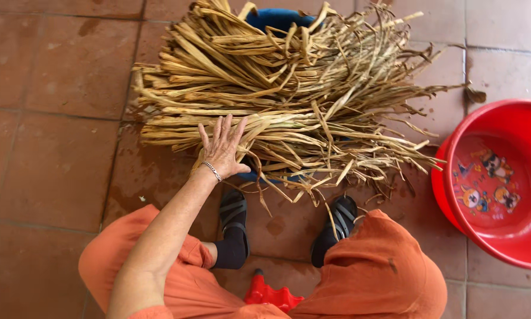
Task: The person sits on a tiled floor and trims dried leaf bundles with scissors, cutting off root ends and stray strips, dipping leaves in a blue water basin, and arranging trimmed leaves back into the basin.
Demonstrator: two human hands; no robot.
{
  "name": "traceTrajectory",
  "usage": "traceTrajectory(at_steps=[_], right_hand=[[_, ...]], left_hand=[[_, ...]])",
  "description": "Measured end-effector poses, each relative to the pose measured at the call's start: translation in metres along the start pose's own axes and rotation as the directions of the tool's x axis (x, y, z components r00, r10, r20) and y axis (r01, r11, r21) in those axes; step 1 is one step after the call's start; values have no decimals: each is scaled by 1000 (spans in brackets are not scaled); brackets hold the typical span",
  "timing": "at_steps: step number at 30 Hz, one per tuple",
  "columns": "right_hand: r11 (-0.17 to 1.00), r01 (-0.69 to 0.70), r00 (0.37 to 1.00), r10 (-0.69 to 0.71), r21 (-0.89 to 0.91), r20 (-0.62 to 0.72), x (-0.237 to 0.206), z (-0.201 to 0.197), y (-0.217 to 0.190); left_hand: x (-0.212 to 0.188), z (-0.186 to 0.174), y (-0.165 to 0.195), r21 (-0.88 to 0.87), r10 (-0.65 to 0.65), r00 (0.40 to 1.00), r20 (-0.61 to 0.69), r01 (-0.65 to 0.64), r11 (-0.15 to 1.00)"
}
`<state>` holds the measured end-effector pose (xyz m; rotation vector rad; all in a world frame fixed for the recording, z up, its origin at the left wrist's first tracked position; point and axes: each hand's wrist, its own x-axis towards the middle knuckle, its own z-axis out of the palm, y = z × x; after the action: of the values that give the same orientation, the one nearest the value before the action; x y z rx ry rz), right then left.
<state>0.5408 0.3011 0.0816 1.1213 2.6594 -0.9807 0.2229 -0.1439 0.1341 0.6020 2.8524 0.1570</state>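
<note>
A big heap of dried yellow-brown plant strips (289, 94) lies across a blue basin (277, 18), which shows only at its far rim and under the near edge. My left hand (223, 147) rests flat on the near left side of the heap, fingers spread, holding nothing; a thin bracelet sits at the wrist. My right hand is out of the picture. My knees in orange trousers (371, 272) and my feet in black sandals (234, 227) are just below the heap.
A red plastic basin (454, 195) with cartoon pictures on its bottom stands at the right. A red plastic stool (268, 294) shows between my legs. The floor is reddish-brown tile (59, 118), damp in patches near the heap.
</note>
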Motion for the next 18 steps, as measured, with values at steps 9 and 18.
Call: traceTrajectory(at_steps=[9, 18], right_hand=[[955, 80, 990, -43, -286, 135, 41, -13, -10], [579, 703, 681, -714, -413, 158, 80, -33, -248]], left_hand=[[-30, 16, -29, -51, -246, 969, -1, 246, 968], [3, 52, -42, 21, -142, 985, -101, 145, 989]])
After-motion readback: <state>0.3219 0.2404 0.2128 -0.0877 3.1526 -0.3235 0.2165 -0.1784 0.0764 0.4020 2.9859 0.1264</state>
